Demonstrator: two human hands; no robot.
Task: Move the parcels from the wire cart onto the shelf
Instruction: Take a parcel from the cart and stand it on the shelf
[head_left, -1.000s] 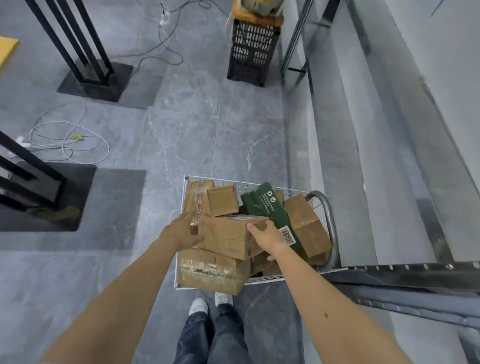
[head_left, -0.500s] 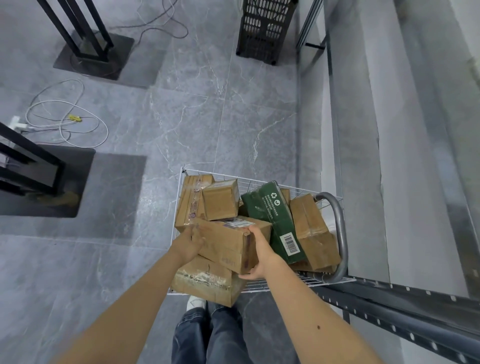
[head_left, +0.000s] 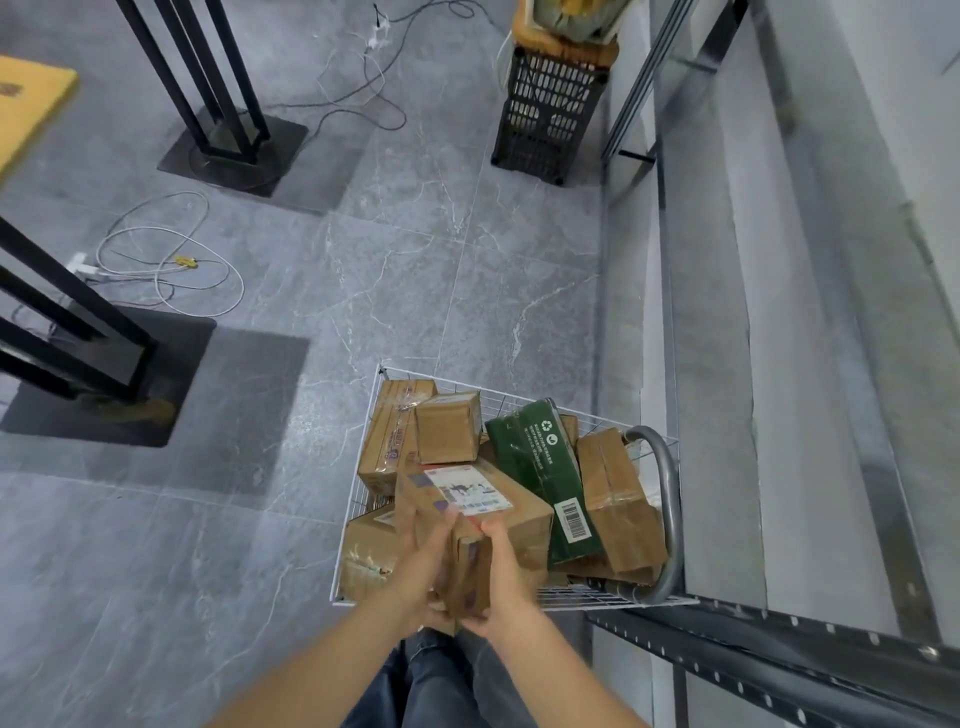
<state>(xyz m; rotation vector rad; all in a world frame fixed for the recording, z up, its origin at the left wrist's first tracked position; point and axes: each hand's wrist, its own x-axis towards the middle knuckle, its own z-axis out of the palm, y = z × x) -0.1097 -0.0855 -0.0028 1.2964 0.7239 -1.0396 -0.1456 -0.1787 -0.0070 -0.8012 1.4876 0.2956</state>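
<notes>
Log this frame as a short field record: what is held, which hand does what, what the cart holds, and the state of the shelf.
held item: labelled box, brown cardboard, raised above the other parcels
left hand: grips the box's left side
right hand: grips its right side
wire cart: holds several brown parcels and a green box
shelf: metal rack right of the cart, no parcel visible on it

Nothing is reading clearly: the green box (head_left: 540, 483) is showing a white recycling sign (head_left: 547, 426), tiny white print (head_left: 535, 453) and a barcode sticker (head_left: 575, 521) at its near end, the held brown box (head_left: 519, 525) is carrying a blurred white shipping label (head_left: 467, 489), and the tall box (head_left: 389, 431) behind is bearing smeared purple print (head_left: 396, 453).
</notes>
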